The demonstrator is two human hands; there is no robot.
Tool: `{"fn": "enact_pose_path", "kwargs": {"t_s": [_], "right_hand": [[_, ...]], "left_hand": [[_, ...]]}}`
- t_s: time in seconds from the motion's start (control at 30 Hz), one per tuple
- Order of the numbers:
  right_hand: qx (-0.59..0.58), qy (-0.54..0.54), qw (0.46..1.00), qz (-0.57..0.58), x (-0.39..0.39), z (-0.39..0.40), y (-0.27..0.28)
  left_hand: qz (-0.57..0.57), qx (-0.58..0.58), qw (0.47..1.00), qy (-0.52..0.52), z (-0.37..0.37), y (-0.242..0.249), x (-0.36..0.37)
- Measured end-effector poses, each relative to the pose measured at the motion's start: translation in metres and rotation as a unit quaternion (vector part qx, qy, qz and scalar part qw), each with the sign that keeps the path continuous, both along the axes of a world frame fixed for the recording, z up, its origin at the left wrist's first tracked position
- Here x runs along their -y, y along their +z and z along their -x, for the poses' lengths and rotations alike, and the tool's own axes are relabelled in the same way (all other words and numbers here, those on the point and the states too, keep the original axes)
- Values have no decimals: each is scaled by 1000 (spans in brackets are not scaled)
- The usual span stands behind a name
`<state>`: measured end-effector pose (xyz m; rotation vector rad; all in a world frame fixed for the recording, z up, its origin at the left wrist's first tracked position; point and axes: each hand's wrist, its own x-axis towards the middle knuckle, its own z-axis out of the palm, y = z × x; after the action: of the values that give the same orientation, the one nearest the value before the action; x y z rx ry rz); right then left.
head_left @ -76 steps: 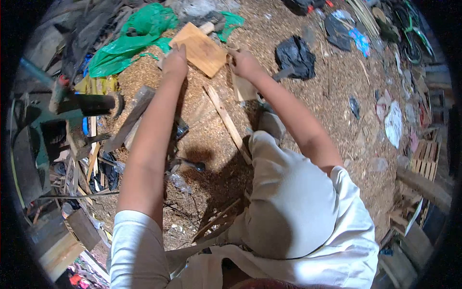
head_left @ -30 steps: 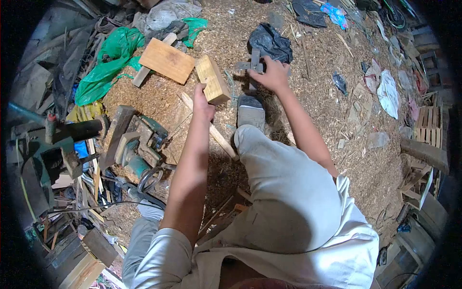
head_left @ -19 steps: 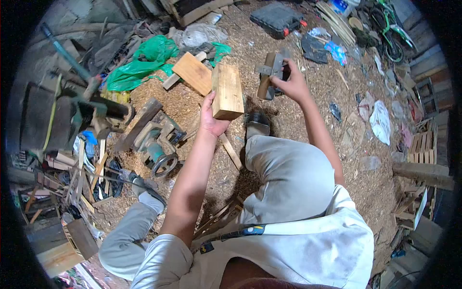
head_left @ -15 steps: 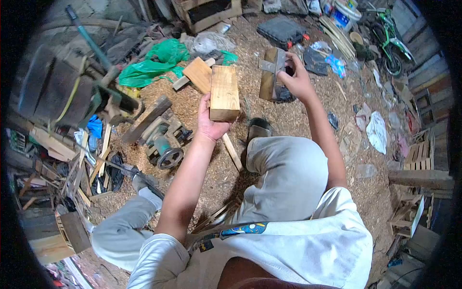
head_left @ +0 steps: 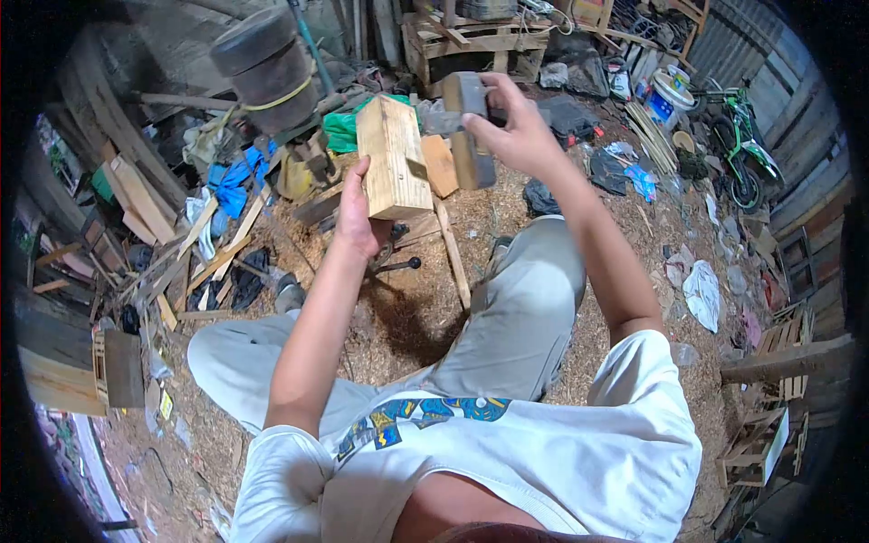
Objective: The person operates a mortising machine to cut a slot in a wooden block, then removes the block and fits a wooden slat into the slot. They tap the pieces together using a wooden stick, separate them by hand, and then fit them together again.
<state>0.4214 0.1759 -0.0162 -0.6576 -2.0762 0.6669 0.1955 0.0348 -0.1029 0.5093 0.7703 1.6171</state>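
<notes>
My left hand (head_left: 360,217) is closed round the lower end of a pale, squared wooden block (head_left: 391,154), held up in front of me. A small dark patch shows on the block's right side. In my right hand (head_left: 516,127) is a brown and grey block-shaped tool (head_left: 472,136), gripped upright between thumb and fingers. It is close to the wooden block's right side, with a gap between them; its exact kind is not clear. Behind the two pieces lies a flat orange-brown board (head_left: 440,165). Below my left hand, a metal lever with a black knob (head_left: 415,262) sticks out.
Wood shavings cover the ground (head_left: 597,362). Loose sticks (head_left: 217,262) and a blue cloth or bag (head_left: 237,185) lie on the left. Green plastic (head_left: 341,131) is ahead. A dark case (head_left: 570,118), white bucket (head_left: 670,95) and green bike (head_left: 747,154) stand back right.
My view has tilted up and shifted. My right hand has brought the block-shaped tool leftward, nearer the wooden block, and turned it. The wooden block now leans and shows another side.
</notes>
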Motion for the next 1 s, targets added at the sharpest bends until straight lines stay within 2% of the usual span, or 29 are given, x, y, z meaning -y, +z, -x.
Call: {"fn": "enact_pose_path", "kwargs": {"t_s": [0.17,0.23,0.33,0.37,0.47,0.53,0.6,0.67,0.73,0.8,0.87,0.93,1.0], "right_hand": [[-27,45,998,-43,51,39,7],[37,10,997,-61,74,45,11],[36,44,994,-89,88,46,6],[55,46,979,-193,93,38,7],[121,85,962,-231,103,27,12],[128,77,964,-219,121,22,13],[124,62,983,-118,119,32,33],[132,106,974,-149,108,42,43],[235,203,938,-151,105,53,58],[268,224,923,-158,81,78,48],[280,262,886,-259,76,99,30],[311,261,884,-232,74,110,14],[287,353,852,-260,65,114,-3]], "left_hand": [[-7,-62,996,56,6,39,50],[-21,-71,996,54,16,41,56],[-37,-80,994,63,24,56,67],[-38,-89,993,71,26,62,72],[-48,-81,993,76,40,73,81],[-20,-101,991,83,39,80,102],[-38,-90,992,82,55,85,94],[-32,-163,980,106,59,83,91],[-24,-164,980,112,57,92,94],[-7,-171,977,129,68,97,82],[2,-175,977,125,78,91,77],[11,-196,968,159,90,76,69],[56,-171,972,152,99,67,72]]}}
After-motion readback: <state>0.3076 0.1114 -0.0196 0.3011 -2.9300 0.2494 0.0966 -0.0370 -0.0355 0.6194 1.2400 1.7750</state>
